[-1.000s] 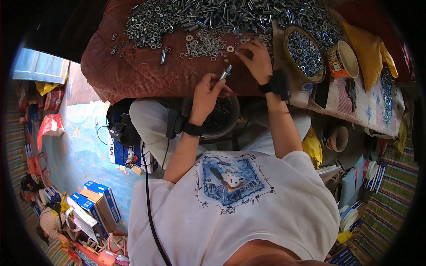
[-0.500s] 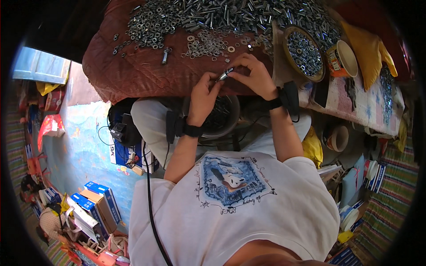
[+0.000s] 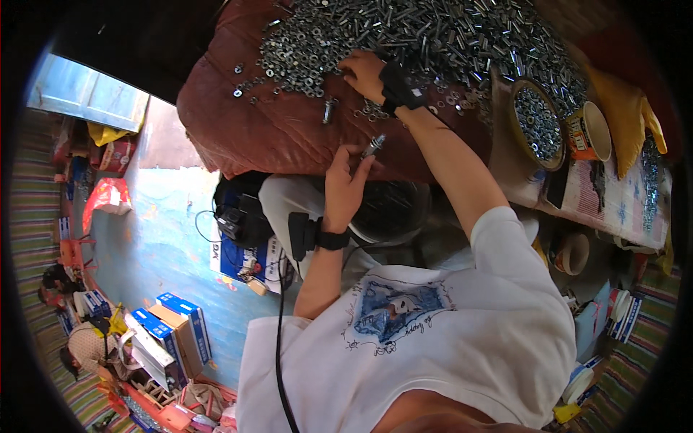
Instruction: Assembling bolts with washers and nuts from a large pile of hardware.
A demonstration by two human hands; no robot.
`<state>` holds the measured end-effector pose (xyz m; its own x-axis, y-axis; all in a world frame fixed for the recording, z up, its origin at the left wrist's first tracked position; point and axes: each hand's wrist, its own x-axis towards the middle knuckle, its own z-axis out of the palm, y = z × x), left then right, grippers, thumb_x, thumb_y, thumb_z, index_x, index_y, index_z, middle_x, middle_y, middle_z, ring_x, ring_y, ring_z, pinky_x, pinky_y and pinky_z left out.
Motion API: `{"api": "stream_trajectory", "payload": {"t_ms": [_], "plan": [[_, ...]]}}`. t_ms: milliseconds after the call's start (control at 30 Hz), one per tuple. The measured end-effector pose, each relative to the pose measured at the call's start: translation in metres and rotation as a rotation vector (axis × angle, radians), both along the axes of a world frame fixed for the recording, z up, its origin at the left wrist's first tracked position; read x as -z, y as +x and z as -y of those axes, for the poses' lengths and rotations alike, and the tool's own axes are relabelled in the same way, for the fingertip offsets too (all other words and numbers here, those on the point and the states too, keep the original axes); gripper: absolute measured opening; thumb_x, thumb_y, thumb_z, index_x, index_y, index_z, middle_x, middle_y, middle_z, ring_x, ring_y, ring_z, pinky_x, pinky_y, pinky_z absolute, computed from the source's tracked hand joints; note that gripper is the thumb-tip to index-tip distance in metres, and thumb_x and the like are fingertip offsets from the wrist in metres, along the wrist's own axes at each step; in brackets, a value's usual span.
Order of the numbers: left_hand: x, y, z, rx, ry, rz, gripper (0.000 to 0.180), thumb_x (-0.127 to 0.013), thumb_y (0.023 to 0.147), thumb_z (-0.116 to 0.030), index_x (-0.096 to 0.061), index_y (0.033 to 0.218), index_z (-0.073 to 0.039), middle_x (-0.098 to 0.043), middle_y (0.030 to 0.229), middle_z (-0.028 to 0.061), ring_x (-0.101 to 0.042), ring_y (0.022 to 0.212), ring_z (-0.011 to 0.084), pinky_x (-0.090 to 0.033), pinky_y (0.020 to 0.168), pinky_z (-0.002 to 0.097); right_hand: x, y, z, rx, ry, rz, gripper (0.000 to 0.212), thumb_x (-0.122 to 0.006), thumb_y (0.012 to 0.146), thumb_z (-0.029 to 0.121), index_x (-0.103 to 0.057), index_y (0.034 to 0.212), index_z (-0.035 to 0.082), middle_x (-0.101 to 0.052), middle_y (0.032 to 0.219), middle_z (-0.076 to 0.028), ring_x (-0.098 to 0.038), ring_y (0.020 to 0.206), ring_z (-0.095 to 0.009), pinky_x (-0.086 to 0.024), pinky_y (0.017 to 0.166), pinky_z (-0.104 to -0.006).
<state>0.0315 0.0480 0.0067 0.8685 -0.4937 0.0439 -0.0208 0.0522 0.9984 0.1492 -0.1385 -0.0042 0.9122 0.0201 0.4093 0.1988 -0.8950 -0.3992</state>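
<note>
My left hand (image 3: 346, 184) pinches a shiny metal anchor bolt (image 3: 375, 145) between thumb and fingers, its tip pointing up and away. Beyond it, my right hand (image 3: 364, 76) is at the right edge of a heap of nuts (image 3: 299, 61), fingers curled down and drawn together; what they grip, if anything, is hidden. Another assembled bolt (image 3: 329, 112) lies on the dark red padded cover (image 3: 253, 133), left of my right wrist. Thin ring washers (image 3: 372, 110) are scattered beside and partly under that wrist.
A large pile of metal sleeves or bolts (image 3: 447, 36) covers the far side. At right stand a round bowl of nuts (image 3: 538, 126), a paper tub (image 3: 590, 133) and a yellow bag (image 3: 621, 108). A dark bucket (image 3: 411, 227) sits below the cover's edge. A cable (image 3: 281, 346) hangs at my left side.
My right hand has let go of the bolt and moved forward and left to the nuts. My left hand still holds the bolt. The whole view has shifted and turned slightly.
</note>
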Motion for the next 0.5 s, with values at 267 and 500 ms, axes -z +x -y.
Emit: {"api": "stream_trajectory", "payload": {"t_ms": [267, 500], "plan": [[0.0, 0.011, -0.018, -0.008, -0.05, -0.075, 0.014, -0.052, 0.088, -0.003, -0.047, 0.098, 0.004, -0.063, 0.078, 0.0101, -0.061, 0.074, 0.012, -0.049, 0.067, 0.0233, -0.006, 0.02, -0.014, -0.046, -0.25, -0.198, 0.024, -0.059, 0.078, 0.009, -0.055, 0.101, 0.007, -0.053, 0.098, -0.012, -0.051, 0.098, -0.029, -0.045, 0.082, -0.0395], [-0.002, 0.011, -0.012, 0.015, 0.052, 0.001, 0.013, -0.051, 0.088, -0.007, -0.047, 0.097, 0.002, -0.063, 0.076, 0.0089, -0.061, 0.072, 0.0121, -0.049, 0.065, 0.0233, -0.004, 0.019, -0.012, -0.042, -0.323, -0.096, 0.028, -0.058, 0.071, -0.002, -0.055, 0.098, 0.005, -0.054, 0.103, -0.013, -0.053, 0.099, -0.03, -0.046, 0.081, -0.0395]]}}
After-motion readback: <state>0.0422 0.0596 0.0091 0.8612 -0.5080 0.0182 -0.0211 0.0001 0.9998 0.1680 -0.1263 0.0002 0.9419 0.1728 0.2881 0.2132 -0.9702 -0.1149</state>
